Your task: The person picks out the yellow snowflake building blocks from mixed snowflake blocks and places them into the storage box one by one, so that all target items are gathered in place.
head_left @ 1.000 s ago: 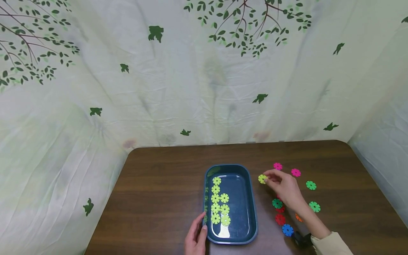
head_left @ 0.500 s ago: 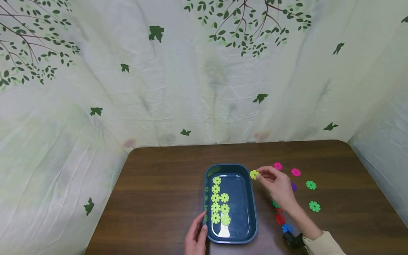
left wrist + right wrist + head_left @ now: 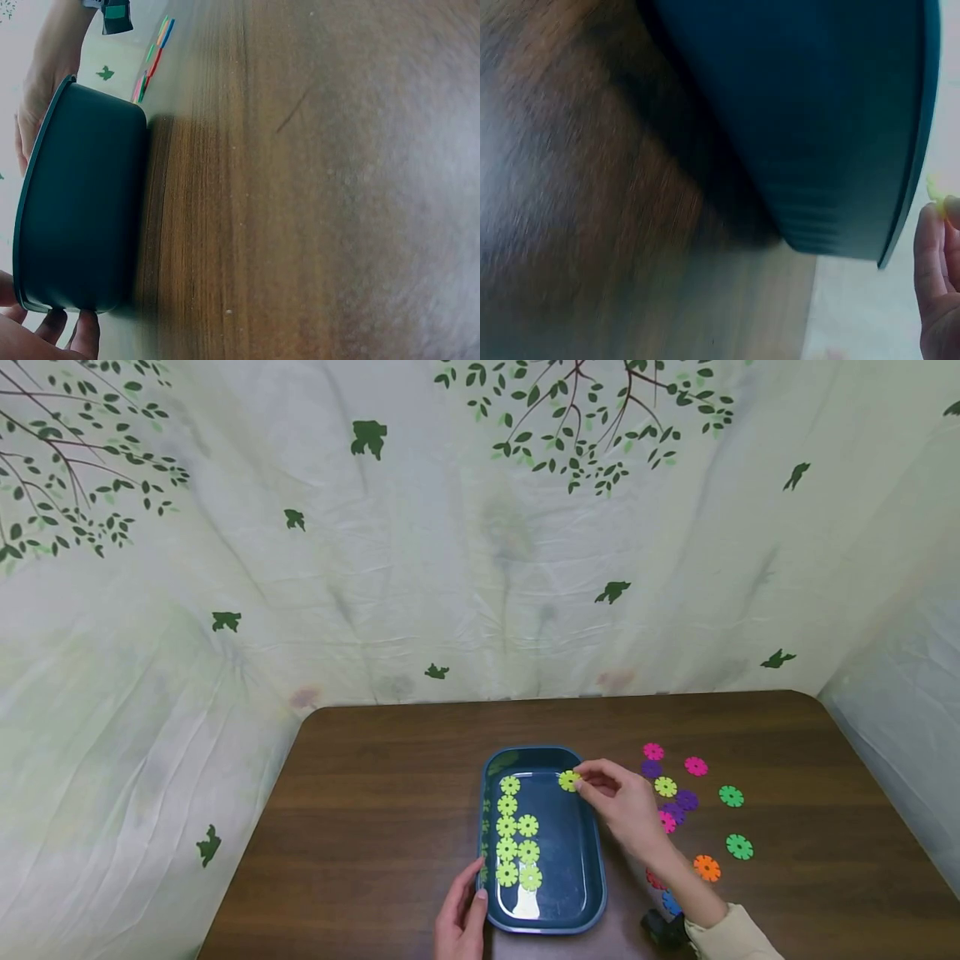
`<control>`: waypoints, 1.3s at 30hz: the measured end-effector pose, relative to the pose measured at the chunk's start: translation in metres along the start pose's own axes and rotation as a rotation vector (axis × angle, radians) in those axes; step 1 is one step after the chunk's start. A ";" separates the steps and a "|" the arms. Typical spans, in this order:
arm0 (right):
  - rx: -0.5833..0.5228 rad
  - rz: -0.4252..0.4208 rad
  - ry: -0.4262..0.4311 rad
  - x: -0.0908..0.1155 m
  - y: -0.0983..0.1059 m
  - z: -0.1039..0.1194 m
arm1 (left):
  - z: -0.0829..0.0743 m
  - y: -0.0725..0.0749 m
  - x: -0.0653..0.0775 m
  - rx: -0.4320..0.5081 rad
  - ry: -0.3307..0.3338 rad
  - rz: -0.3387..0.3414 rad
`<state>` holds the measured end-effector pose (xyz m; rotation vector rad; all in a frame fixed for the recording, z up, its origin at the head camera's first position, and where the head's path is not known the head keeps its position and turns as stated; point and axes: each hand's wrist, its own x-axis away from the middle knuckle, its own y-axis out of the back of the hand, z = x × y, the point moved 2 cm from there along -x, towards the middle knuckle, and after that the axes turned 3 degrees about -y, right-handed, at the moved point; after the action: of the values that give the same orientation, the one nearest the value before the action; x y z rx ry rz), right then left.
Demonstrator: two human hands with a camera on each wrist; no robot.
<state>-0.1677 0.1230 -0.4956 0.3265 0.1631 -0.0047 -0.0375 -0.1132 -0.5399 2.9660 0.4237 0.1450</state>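
My right hand (image 3: 622, 802) pinches a yellow flower-shaped plastic disc (image 3: 568, 781) between thumb and fingertips, over the upper right of the blue tray (image 3: 566, 924). In the right wrist view the yellow disc (image 3: 934, 187) shows at the fingertips (image 3: 930, 214), beyond the tray's rim. Inside the tray, several yellow discs (image 3: 528, 851) lie in two columns along the left side. My left hand (image 3: 461, 914) grips the tray's left wall near its lower corner. From the left wrist, its fingers (image 3: 86, 334) touch the tray's outer wall (image 3: 82, 202).
Loose discs lie on the brown table (image 3: 375, 827) right of the tray: a yellow disc (image 3: 665, 787), a pink disc (image 3: 696, 766), a green disc (image 3: 739, 847), an orange disc (image 3: 707, 867) and several others. My right forearm partly covers some. A printed cloth (image 3: 465, 568) hangs behind the table.
My right hand has carried the yellow disc leftward from the table to over the tray, uncovering purple, pink and yellow discs. My left hand has stayed on the tray.
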 end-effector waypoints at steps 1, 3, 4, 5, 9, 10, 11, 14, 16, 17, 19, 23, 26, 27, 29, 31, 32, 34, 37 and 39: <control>0.008 0.005 -0.002 0.000 -0.002 0.001 | 0.000 0.000 0.000 -0.004 0.002 -0.002; 0.028 0.013 -0.013 0.000 -0.007 0.003 | 0.000 0.000 0.000 -0.004 0.007 -0.001; 0.037 0.018 -0.018 -0.001 -0.009 0.004 | 0.000 0.000 0.000 -0.001 0.009 0.001; 0.043 0.027 -0.020 -0.001 -0.011 0.005 | 0.000 0.000 0.000 0.004 0.011 0.001; 0.062 0.059 -0.023 -0.003 -0.019 0.008 | 0.001 0.000 -0.001 0.011 -0.001 0.003; 0.065 0.068 -0.022 -0.004 -0.021 0.008 | 0.001 0.000 -0.001 0.009 -0.006 0.002; 0.067 0.078 -0.022 -0.004 -0.023 0.008 | 0.002 0.000 -0.001 0.010 -0.011 0.001; 0.076 0.117 -0.013 -0.005 -0.029 0.008 | 0.003 0.000 -0.001 0.018 -0.029 -0.005; 0.089 0.143 -0.005 -0.006 -0.032 0.007 | 0.003 0.001 -0.001 0.023 -0.034 -0.007; 0.095 0.156 0.001 -0.006 -0.034 0.006 | 0.003 0.001 -0.001 0.025 -0.035 -0.007; 0.111 0.173 0.011 -0.008 -0.038 0.005 | 0.003 0.001 -0.001 0.021 -0.038 -0.009; 0.135 0.202 0.026 -0.012 -0.043 0.004 | 0.003 0.000 -0.001 0.008 -0.032 -0.010; 0.173 0.239 0.046 -0.018 -0.047 0.004 | 0.003 0.000 0.000 -0.005 -0.026 -0.010; 0.190 0.255 0.054 -0.020 -0.048 0.004 | 0.003 0.000 0.000 -0.010 -0.023 -0.010; 0.221 0.294 0.075 -0.025 -0.050 0.004 | 0.002 0.000 0.000 -0.019 -0.015 -0.014; 0.251 0.336 0.096 -0.029 -0.052 0.004 | 0.002 0.001 0.000 -0.029 -0.003 -0.017; 0.259 0.359 0.105 -0.030 -0.053 0.004 | 0.002 0.000 0.000 -0.024 -0.002 -0.018; 0.275 0.397 0.120 -0.033 -0.053 0.004 | 0.002 0.000 0.000 -0.036 0.018 -0.020; 0.303 0.437 0.145 -0.037 -0.055 0.003 | 0.002 0.000 0.000 -0.046 0.034 -0.020; 0.322 0.454 0.163 -0.040 -0.056 0.003 | 0.002 0.000 -0.001 -0.054 0.042 -0.023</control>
<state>-0.2081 0.0682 -0.5043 0.6804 0.2478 0.4496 -0.0379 -0.1131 -0.5417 2.9083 0.4509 0.2131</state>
